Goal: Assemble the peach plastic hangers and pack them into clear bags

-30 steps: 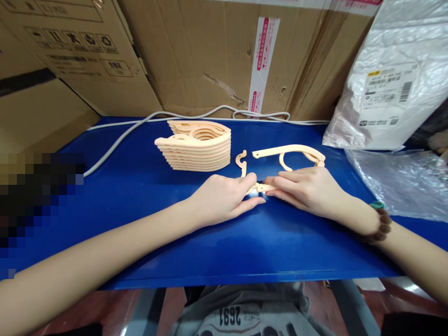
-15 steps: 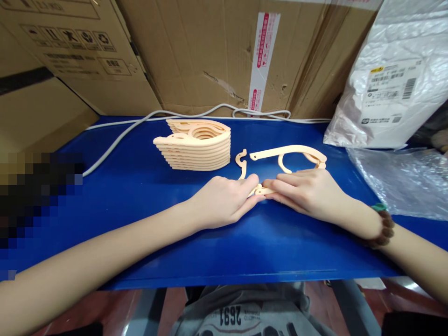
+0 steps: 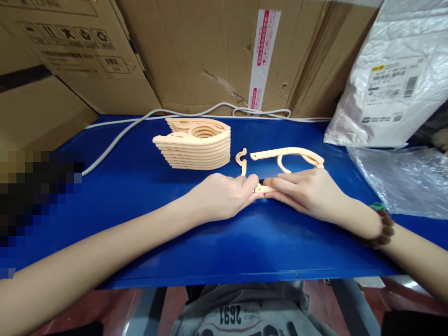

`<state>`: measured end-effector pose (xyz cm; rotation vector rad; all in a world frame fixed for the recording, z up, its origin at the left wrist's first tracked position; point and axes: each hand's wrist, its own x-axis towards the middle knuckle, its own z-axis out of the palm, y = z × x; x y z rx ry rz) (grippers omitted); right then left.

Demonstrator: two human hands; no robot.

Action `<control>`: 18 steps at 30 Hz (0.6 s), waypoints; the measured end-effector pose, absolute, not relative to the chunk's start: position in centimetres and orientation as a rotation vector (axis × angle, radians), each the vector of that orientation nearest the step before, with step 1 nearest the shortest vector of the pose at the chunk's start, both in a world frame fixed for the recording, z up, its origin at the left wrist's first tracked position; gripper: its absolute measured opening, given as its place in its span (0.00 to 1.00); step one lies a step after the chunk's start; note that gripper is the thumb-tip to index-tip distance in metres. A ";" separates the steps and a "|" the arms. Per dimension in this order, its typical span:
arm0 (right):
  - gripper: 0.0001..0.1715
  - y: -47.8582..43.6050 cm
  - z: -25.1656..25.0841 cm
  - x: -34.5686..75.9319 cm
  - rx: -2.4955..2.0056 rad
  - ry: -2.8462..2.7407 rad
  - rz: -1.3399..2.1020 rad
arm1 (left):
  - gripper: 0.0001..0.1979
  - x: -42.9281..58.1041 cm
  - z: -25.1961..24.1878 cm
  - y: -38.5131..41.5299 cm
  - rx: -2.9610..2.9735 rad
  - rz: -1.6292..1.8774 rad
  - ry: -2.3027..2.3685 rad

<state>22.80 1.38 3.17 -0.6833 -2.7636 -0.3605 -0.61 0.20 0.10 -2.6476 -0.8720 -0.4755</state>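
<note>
My left hand (image 3: 227,196) is closed on a small cream hook piece (image 3: 241,157), whose curved top sticks up above the fingers. My right hand (image 3: 304,189) is closed on a cream plastic arm piece (image 3: 287,151) that bows up behind the knuckles; its near end (image 3: 261,188) shows between the two hands. The fingertips of both hands almost meet there, and the joint between the pieces is partly hidden by them. To the left of the pieces stands a stack of folded cream plastic hangers (image 3: 196,147).
A blue table (image 3: 210,252) lies under everything. Along its back runs a white cable (image 3: 122,133) before cardboard boxes (image 3: 196,56). On the right are a white plastic parcel (image 3: 388,93) with a label and a clear plastic bag (image 3: 402,182).
My left hand has shifted very slightly, and its fingers cover more of the small part between the hands. The arm piece has tilted a little behind my right hand.
</note>
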 end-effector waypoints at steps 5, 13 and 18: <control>0.23 1.4 3.1 22.9 -0.717 -2.785 -0.260 | 0.20 -0.5 0.3 0.2 -2.536 -0.474 -0.804; 0.25 1.4 3.6 22.8 -0.782 -2.805 0.003 | 0.17 -0.4 1.5 -0.3 -2.364 -0.446 -0.710; 0.26 1.5 3.5 22.9 -0.817 -2.838 0.061 | 0.16 -0.3 1.3 -0.3 -2.385 -0.426 -0.719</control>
